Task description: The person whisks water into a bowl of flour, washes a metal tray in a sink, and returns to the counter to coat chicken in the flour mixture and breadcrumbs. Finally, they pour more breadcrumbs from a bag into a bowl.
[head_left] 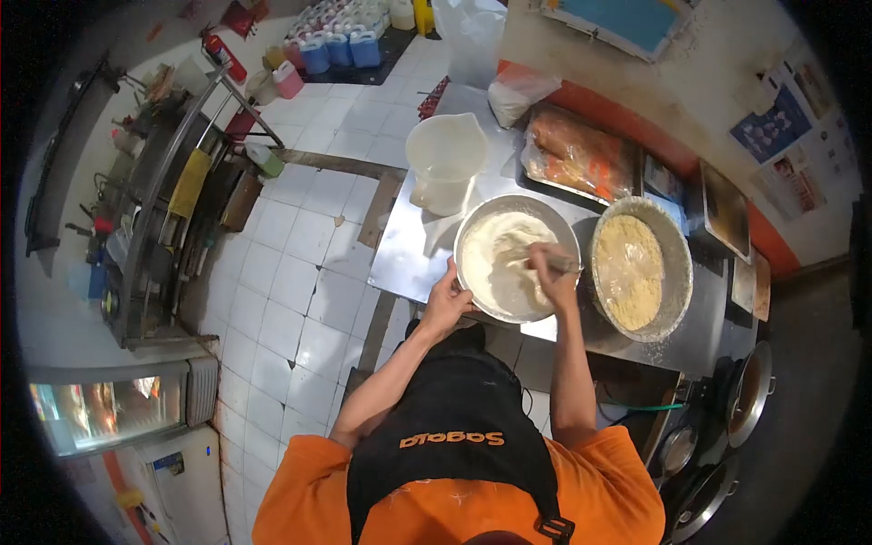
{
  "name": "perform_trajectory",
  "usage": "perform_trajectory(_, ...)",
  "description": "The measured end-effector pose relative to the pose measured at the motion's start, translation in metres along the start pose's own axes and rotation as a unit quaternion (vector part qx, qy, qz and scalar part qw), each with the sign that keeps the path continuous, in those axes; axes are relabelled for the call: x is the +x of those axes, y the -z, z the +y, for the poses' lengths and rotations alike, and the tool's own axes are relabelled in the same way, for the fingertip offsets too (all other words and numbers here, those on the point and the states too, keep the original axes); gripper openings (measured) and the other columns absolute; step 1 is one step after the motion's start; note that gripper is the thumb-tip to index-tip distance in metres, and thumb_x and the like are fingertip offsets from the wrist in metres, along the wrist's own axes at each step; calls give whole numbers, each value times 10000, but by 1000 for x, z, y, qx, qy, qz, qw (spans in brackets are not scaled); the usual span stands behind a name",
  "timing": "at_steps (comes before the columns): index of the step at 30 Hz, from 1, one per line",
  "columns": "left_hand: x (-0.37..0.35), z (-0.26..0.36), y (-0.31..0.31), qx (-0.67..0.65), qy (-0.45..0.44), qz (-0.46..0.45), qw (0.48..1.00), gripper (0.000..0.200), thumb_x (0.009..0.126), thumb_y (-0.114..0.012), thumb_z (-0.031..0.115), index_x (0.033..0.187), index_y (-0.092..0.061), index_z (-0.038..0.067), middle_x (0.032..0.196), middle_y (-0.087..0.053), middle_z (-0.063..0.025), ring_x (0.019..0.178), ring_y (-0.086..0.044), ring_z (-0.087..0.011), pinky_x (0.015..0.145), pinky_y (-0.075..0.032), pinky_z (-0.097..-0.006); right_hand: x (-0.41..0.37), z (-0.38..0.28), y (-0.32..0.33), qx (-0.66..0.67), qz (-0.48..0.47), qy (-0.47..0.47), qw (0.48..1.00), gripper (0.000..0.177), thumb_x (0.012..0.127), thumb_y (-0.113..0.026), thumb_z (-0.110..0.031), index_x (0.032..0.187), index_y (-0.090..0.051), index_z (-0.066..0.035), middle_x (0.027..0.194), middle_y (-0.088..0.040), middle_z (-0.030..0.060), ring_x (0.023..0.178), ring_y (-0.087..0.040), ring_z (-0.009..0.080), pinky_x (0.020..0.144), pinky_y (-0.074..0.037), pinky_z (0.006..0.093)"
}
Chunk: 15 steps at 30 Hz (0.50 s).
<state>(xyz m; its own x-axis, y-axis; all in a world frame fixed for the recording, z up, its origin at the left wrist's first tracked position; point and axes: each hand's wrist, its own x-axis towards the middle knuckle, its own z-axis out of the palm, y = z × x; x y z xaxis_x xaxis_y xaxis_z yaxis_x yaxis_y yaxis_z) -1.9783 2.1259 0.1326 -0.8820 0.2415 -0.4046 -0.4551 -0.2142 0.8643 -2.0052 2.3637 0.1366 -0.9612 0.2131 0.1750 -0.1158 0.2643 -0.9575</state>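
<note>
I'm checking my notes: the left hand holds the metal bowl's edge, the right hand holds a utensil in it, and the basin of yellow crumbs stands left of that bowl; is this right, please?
Not quite: the head view shows the basin of yellow crumbs right of the metal bowl. The left hand does hold its edge, and the right hand a utensil inside.

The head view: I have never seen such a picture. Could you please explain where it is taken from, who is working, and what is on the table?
No machine here: a person uses two bare hands, filmed by a camera on their head. The left hand steadies a round silver metal bowl of creamy white mixture; the right hand holds a grey stirring tool in it. The shiny metal table also bears a translucent white plastic jug and a pale grey basin of yellow crumbly-looking powder.
</note>
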Motion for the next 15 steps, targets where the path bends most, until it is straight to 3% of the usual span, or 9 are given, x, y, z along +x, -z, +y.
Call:
perform_trajectory(2,11,-7,12,47,9,-3,999,798,913,-546,-52,1596,-147,56,1141,-580,-90,883,-648,-132,741,-619,-286,-10,-13,2,25,-82,-99,991,201,896,-719,-146,925,-720,53,808,-727,110,683,-716,170,636,-576,300)
perform_trajectory(3,11,-7,15,42,3,-5,999,794,912,-547,-47,1595,-157,60,1107,-574,-80,863,-641,-126,736,-620,-284,-9,-15,13,-14,-102,-100,990,199,893,-709,-143,917,-724,55,762,-720,114,646,-710,172,603,-575,302)
perform_trajectory(4,9,-10,18,35,-1,-6,999,790,911,-549,-42,1595,-166,63,1074,-569,-70,843,-634,-121,732,-621,-282,-9,-17,23,26,-80,-143,986,197,892,-700,-141,911,-729,53,727,-713,115,620,-703,164,572,-563,296)
perform_trajectory(6,11,-17,16,29,-9,0,1000,791,910,-551,-40,1594,-169,66,1041,-559,-61,829,-627,-118,727,-621,-278,2,-22,38,-80,-9,-143,986,185,885,-694,-120,913,-731,59,728,-717,124,595,-694,159,537,-544,289)
perform_trajectory(8,10,-18,13,27,-13,-3,1000,792,908,-552,-38,1594,-171,68,1009,-549,-51,815,-619,-115,722,-622,-274,11,-11,27,-104,26,-115,988,185,884,-689,-113,914,-726,67,730,-719,128,597,-689,154,542,-533,285)
perform_trajectory(10,7,0,11,57,0,3,998,792,904,-559,-40,1592,-181,65,981,-545,-43,801,-612,-112,713,-626,-278,11,15,5,-49,22,45,998,187,888,-684,-117,914,-728,62,729,-719,126,605,-687,151,567,-540,285)
perform_trajectory(12,10,9,16,55,10,-6,998,799,910,-555,-41,1594,-157,63,1020,-568,-70,825,-640,-133,715,-625,-287,-1,-5,4,-20,-27,32,999,183,894,-686,-125,904,-729,53,728,-716,116,618,-687,156,592,-560,298)
perform_trajectory(14,13,9,19,45,22,-6,999,806,916,-551,-43,1597,-132,61,1059,-590,-97,848,-668,-154,717,-624,-295,-1,-22,16,10,-118,-144,982,194,896,-697,-140,897,-729,51,723,-713,105,618,-692,167,598,-575,313)
perform_trajectory(15,14,4,20,64,16,-10,998,807,914,-550,-42,1597,-132,58,1059,-589,-96,840,-666,-152,715,-622,-293,2,-39,21,-34,-81,-145,986,175,893,-702,-124,890,-729,49,713,-707,104,620,-699,175,600,-583,320)
